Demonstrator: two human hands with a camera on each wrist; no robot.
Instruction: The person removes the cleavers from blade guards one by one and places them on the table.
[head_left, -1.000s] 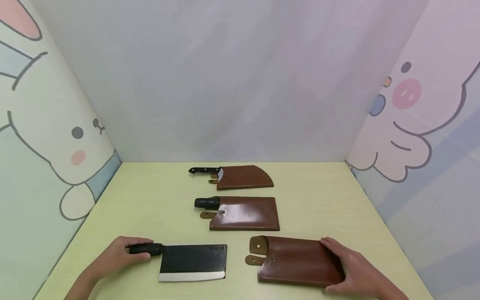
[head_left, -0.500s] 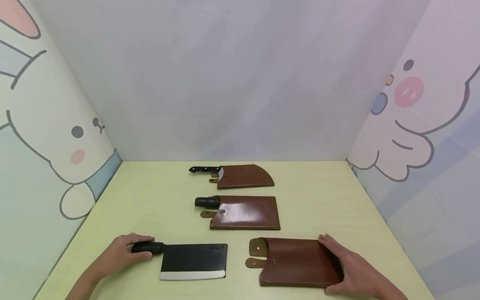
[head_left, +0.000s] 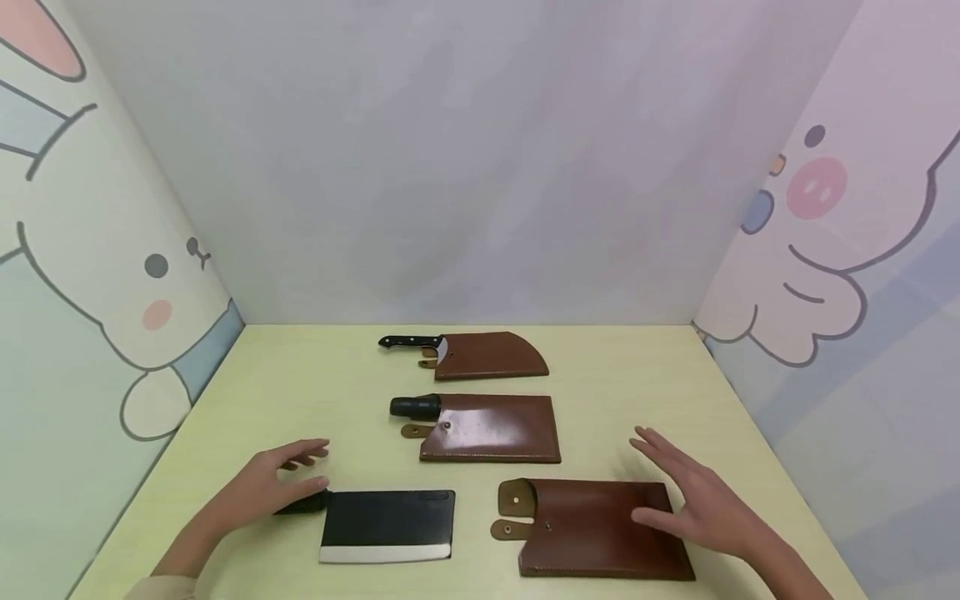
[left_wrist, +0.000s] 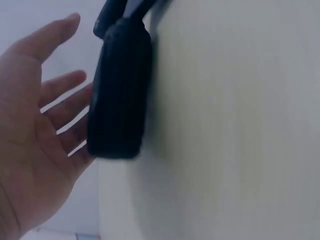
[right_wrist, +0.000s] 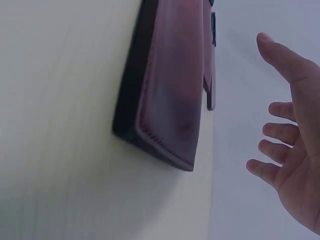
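A cleaver [head_left: 387, 518] with a dark blade, a bright edge and a black handle [left_wrist: 120, 95] lies flat at the front left of the table. My left hand [head_left: 258, 493] hovers just over that handle with spread fingers, hiding part of it in the head view. A brown leather knife sheath [head_left: 592, 525] lies to the right of the cleaver, its mouth and two unfastened snap straps [head_left: 513, 529] facing left. Over the sheath's right end, my right hand [head_left: 705, 510] is raised with extended fingers and holds nothing; the right wrist view shows it apart from the leather.
Behind lie two more brown sheaths with knives in them: a rectangular sheath [head_left: 498, 429] with a black handle sticking out left, and a curved sheath [head_left: 491, 357] with a riveted handle. Panels with cartoon animals [head_left: 810, 242] flank the pale table [head_left: 637, 367], and a grey wall stands behind.
My left hand has let go of the cleaver's handle and lifted slightly. My right hand has released the sheath's right end and risen, fingers spreading. Cleaver and sheath stay almost where they were.
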